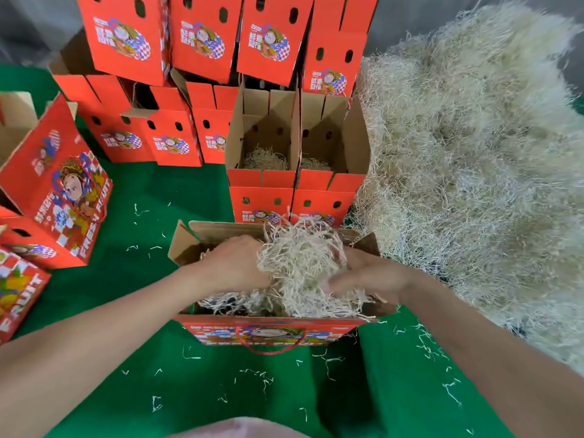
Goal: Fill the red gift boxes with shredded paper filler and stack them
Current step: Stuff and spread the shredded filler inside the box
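The open red cardboard gift box (271, 330) with a red cord handle (271, 350) stands on the green cloth (142, 311) at six o'clock in the view, straight before the person; a wad of pale shredded paper filler (300, 263) sits in its mouth, heaped above the rim, so this box looks mid-fill and not yet packed down. The left hand (234, 263) is against the wad from nine o'clock, its fingers buried in the strands, so whether they curl round it cannot be told; the right hand (369, 276) presses in from three o'clock, fingers apparently fairly straight, though blurred. At twelve o'clock of this box two open red boxes (262, 197) stand side by side, each with some filler at the bottom; those look done. Behind them, from eleven to twelve o'clock, a stack of red printed boxes (202, 42) rises in tiers; their insides are hidden. At nine o'clock more red boxes (57, 191) lie tipped over, probably left to fill. A large heap of pale shredded paper (474, 153) spreads from one to four o'clock, close beside the near box; supply looks plentiful. Loose strands (262, 376) litter the cloth; the raised flaps may snag filler going down.
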